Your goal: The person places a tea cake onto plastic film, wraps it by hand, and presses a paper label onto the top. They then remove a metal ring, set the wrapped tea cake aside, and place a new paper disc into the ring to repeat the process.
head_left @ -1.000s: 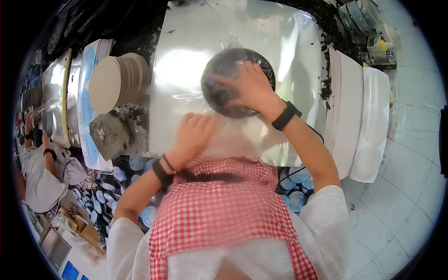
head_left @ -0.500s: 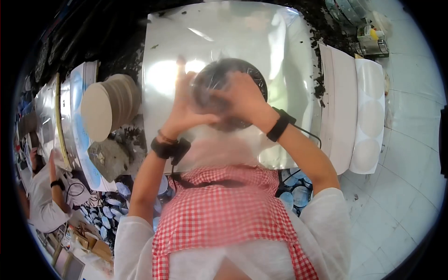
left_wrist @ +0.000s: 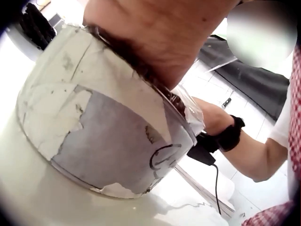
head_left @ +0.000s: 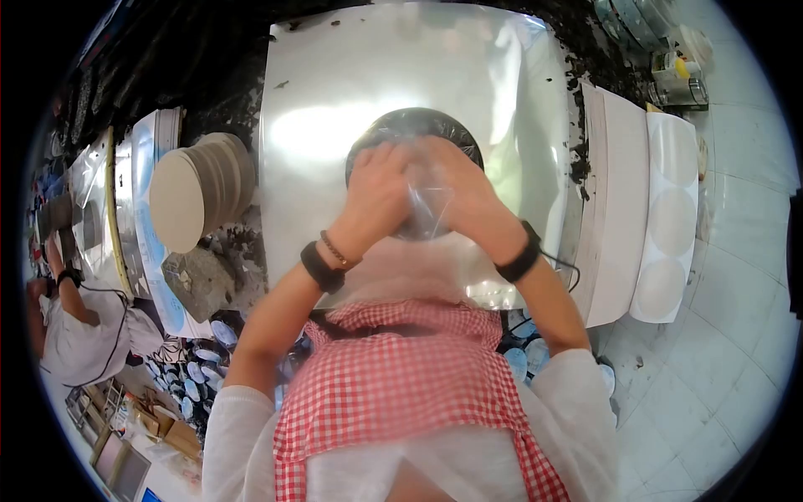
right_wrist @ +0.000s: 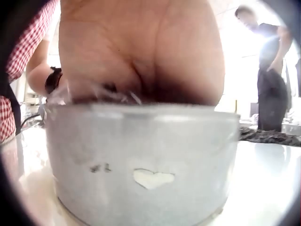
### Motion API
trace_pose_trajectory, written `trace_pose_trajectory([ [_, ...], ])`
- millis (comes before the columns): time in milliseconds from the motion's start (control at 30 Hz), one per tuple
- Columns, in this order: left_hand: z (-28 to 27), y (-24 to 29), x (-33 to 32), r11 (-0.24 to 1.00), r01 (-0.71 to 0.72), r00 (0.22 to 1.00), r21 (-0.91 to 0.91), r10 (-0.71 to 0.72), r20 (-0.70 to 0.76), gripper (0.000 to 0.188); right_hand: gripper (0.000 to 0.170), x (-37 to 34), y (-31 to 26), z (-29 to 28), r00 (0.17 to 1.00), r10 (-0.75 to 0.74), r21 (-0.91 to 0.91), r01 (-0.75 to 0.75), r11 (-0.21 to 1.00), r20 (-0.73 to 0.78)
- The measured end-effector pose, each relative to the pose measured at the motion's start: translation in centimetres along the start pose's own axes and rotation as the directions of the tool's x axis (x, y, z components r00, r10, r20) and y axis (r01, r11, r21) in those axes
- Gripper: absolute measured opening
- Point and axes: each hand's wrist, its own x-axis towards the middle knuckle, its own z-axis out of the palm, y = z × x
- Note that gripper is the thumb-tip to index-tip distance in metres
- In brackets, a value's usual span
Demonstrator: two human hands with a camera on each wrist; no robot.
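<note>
Here, both hands (head_left: 379, 188) (head_left: 465, 191) at container (right_wrist: 146, 148), scrawl (left_wrist: 164, 157) illegible

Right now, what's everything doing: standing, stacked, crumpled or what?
Gray container: upright, worn outside
Clear plastic: crumpled, at the container's top
Left hand: over the container's top
Right hand: over the container's top too
Tan discs: stacked
Checked apron: worn

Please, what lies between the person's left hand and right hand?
In the head view, clear plastic shows between the left hand and the right hand, over the round container.
</note>
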Motion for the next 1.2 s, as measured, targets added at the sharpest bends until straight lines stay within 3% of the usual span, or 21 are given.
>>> trace_pose_trajectory([
  [100,0.7,-0.2,-0.4,0.994,0.015,0.998,0.104,-0.021,0.056,0.015,0.041,-1.6,-3.5,-5.3,1.0,0.024,-0.221,-0.022,0.975,0.003],
  [133,0.9,-0.2,-0.4,0.986,0.014,0.996,0.165,-0.029,0.087,0.017,0.04,-1.8,-4.4,-5.8,0.997,0.003,-0.142,-0.014,0.99,-0.078],
  [233,0.4,0.4,0.0,0.977,-0.001,0.973,0.212,-0.049,0.227,0.016,0.035,-1.7,-3.8,-1.4,0.99,-0.126,-0.174,0.113,0.978,-0.07],
  [333,-0.4,-0.6,0.1,0.999,0.027,0.949,0.043,-0.04,0.312,0.028,0.026,-0.6,-2.1,0.0,0.996,-0.086,-0.309,0.09,0.947,0.024],
  [433,-3.7,-1.1,-1.4,0.891,-0.044,0.999,-0.451,0.026,-0.045,0.039,0.023,-0.4,-1.6,0.4,0.996,-0.024,-0.355,0.052,0.933,0.082],
  [467,-4.3,-1.4,-2.3,0.929,-0.053,0.997,-0.366,0.029,-0.071,0.05,0.022,-0.4,-1.4,0.5,0.995,-0.006,-0.352,0.041,0.935,0.1],
  [567,-2.3,1.1,-0.1,0.991,-0.132,0.975,0.036,0.123,0.187,0.07,0.024,-0.3,-1.9,0.0,0.989,0.0,-0.414,0.061,0.908,0.147],
  [600,-1.8,1.2,0.1,0.996,-0.069,0.963,0.057,0.051,0.263,0.079,0.025,-0.4,-2.1,-1.1,0.998,-0.01,-0.319,0.027,0.947,0.058],
  [667,-1.0,0.9,0.0,0.996,-0.041,0.957,0.077,0.017,0.288,0.074,0.027,-2.2,-2.7,-4.0,0.993,0.008,-0.115,-0.022,0.993,-0.122],
  [700,-0.8,1.0,-0.1,0.996,-0.022,0.954,0.089,-0.006,0.3,0.072,0.028,-3.3,-2.2,-4.0,0.943,0.307,0.164,-0.285,0.944,-0.129],
  [733,-1.0,1.3,0.1,0.995,-0.01,0.946,0.096,-0.022,0.323,0.061,0.03,-4.8,-1.4,-3.3,0.819,0.571,0.422,-0.499,0.757,-0.055],
  [767,-0.9,1.5,0.1,0.992,0.005,0.941,0.13,-0.049,0.336,0.058,0.031,-6.0,-0.9,-2.7,0.636,0.767,0.628,-0.631,0.455,0.084],
  [800,-0.6,1.7,0.3,0.986,0.01,0.935,0.164,-0.068,0.349,0.055,0.032,-5.8,-1.3,-1.9,0.521,0.829,0.744,-0.632,0.215,0.203],
  [900,-0.2,2.4,0.8,0.975,0.065,0.933,0.214,-0.136,0.333,0.047,0.037,-6.5,-0.2,2.0,0.515,0.857,0.74,-0.562,0.37,-0.038],
  [967,0.3,2.7,0.7,0.971,0.073,0.944,0.226,-0.14,0.299,0.047,0.042,-6.2,-0.6,1.8,0.537,0.839,0.672,-0.591,0.445,-0.084],
  [1033,-0.6,2.5,0.5,0.977,0.019,0.958,0.213,-0.079,0.274,0.048,0.043,-6.7,-1.3,-1.5,0.684,0.728,0.484,-0.623,0.615,-0.044],
  [1067,-0.8,2.2,-0.1,0.969,0.013,0.955,0.248,-0.085,0.283,0.048,0.043,-7.5,-1.3,-4.1,0.719,0.695,0.608,-0.554,0.568,0.006],
  [1100,-1.1,1.8,-0.8,0.956,0.012,0.95,0.292,-0.103,0.296,0.048,0.043,-8.9,-0.7,-7.7,0.685,0.713,0.475,-0.583,0.66,-0.15],
  [1133,-1.5,1.5,-1.5,0.952,-0.004,0.943,0.307,-0.099,0.319,0.048,0.042,-11.8,1.8,-12.2,0.674,0.613,0.186,-0.596,0.781,-0.413],
  [1167,-1.7,1.2,-2.0,0.942,-0.016,0.935,0.335,-0.105,0.339,0.047,0.041,-14.7,4.3,-16.6,0.609,0.464,-0.112,-0.674,0.73,-0.643],
  [1200,-1.7,1.1,-2.2,0.939,-0.031,0.94,0.343,-0.09,0.33,0.048,0.046,-19.7,8.0,-22.3,0.556,0.292,-0.24,-0.693,0.68,-0.779],
])
